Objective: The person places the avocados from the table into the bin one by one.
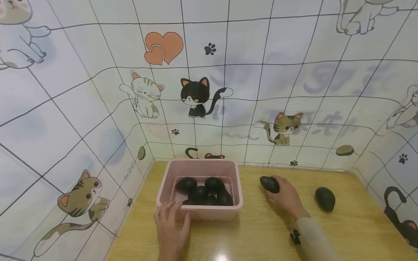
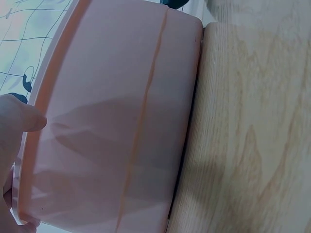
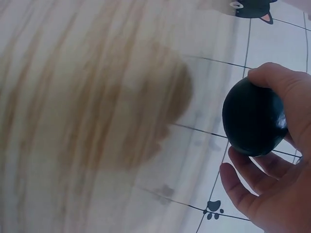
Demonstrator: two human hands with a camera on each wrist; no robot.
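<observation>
My right hand (image 1: pixel 285 197) holds a dark green avocado (image 1: pixel 269 184) between thumb and fingers, to the right of the bin. In the right wrist view this avocado (image 3: pixel 253 117) is raised over the table, its shadow falling on the wood. My left hand (image 1: pixel 171 226) is at the front left corner of a pink plastic bin (image 1: pixel 209 214), fingers bent over the rim and thumb at the front. The left wrist view shows the thumb (image 2: pixel 29 116) on the bin's rim. Several avocados (image 1: pixel 198 194) lie inside, partly hidden by the front wall. Another avocado (image 1: pixel 325 199) rests on the table at the right.
The wood-grain table (image 1: pixel 261 235) meets walls covered with a cat-patterned sheet (image 1: pixel 241 83) at the back and both sides. The bin stands left of centre, near the back wall. A black band (image 1: pixel 295 236) is on my right wrist.
</observation>
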